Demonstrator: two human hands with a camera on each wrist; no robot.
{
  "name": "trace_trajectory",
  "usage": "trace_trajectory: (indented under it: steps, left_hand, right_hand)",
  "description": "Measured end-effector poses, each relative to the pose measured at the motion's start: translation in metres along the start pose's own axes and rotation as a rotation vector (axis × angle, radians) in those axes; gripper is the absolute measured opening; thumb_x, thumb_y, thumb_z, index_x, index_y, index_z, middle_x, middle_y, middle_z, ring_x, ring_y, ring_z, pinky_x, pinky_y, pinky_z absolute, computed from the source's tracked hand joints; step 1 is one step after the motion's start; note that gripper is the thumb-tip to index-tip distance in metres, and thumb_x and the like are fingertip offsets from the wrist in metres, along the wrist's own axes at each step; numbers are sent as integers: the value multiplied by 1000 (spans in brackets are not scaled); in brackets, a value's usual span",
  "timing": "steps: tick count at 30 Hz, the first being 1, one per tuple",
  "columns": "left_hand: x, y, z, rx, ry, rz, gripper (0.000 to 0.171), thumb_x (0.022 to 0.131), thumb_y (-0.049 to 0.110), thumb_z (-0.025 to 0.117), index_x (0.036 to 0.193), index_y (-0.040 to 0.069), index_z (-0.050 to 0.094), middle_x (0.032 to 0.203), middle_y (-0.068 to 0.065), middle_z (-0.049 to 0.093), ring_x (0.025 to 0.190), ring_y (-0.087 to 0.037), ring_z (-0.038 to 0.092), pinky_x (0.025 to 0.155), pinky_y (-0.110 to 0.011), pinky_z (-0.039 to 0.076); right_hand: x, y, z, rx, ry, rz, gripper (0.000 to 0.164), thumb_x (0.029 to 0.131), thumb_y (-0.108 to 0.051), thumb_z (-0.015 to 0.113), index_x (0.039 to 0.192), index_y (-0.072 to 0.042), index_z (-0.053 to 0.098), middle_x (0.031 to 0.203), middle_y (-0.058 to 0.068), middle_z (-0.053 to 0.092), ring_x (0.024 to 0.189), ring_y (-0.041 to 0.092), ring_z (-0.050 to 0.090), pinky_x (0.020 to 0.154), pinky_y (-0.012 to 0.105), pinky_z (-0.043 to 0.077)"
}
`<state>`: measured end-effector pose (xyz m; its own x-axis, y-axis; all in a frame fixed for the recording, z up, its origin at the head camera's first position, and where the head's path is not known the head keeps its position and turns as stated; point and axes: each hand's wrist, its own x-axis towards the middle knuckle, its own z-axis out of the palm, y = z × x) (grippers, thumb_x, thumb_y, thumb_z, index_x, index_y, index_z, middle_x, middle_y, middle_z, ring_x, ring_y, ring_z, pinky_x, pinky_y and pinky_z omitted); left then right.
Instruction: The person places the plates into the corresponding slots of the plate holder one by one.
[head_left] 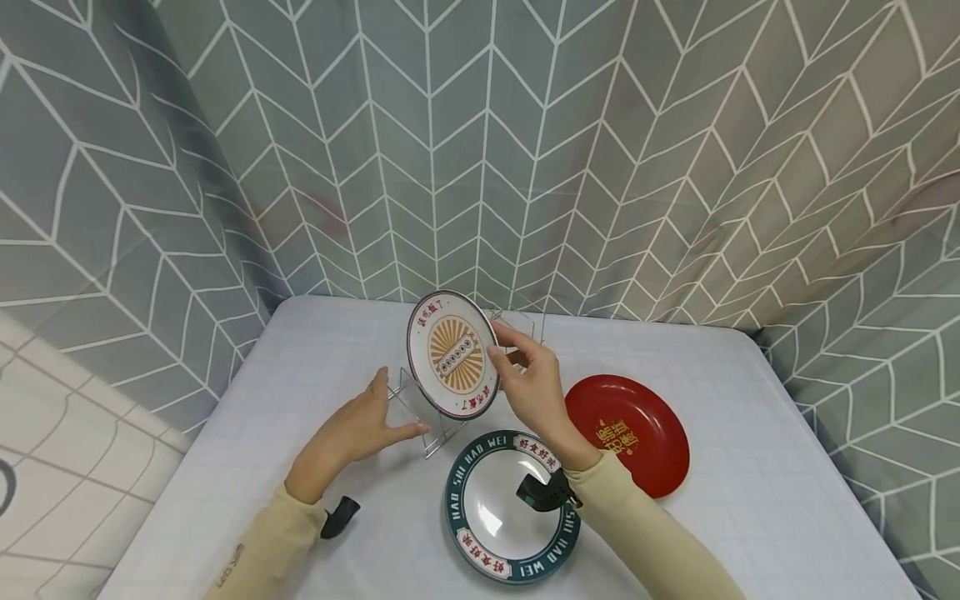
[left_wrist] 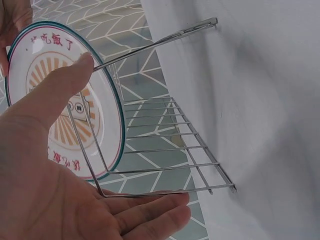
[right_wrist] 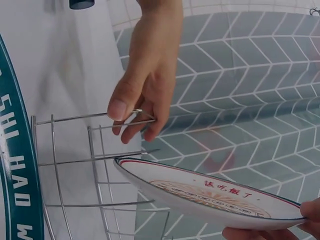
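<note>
My right hand pinches the right edge of a white plate with a yellow sunburst and red characters. In the head view the plate tilts over a silver wire dish rack; the right wrist view shows its lower rim close to the rack's wires. My left hand holds the rack's left end, thumb on one side and fingers around the wire frame. In front of the rack lies a larger plate with a green lettered rim, partly covered by my right wrist.
A red plate with gold characters rests on the white-covered table, right of my right hand. Behind the table hangs a grey patterned curtain, which also runs along both sides.
</note>
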<state>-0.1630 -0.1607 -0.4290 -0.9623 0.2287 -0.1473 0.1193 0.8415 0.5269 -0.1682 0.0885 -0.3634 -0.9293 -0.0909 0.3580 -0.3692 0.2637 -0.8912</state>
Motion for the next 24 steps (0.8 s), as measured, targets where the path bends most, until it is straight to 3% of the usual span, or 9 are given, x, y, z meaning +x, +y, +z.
trace_trajectory:
  steps: [7, 24]
  left_hand:
    - [2, -1, 2, 7, -1, 10, 125, 78, 65, 69, 149, -14, 5, 154, -36, 21, 137, -48, 38, 106, -57, 39]
    - [1, 0, -1, 4, 2, -1, 125, 78, 64, 70, 150, -14, 4, 154, -36, 21, 136, -49, 39, 104, -57, 41]
  right_hand:
    - [2, 0, 8, -34, 42, -9, 37, 93, -4, 65, 130, -5, 63, 116, 14, 68, 80, 30, 65, 58, 25, 56]
    - [0, 13, 32, -128, -51, -63, 34, 93, -4, 64, 126, -8, 66, 114, 11, 70, 79, 25, 62, 54, 21, 49]
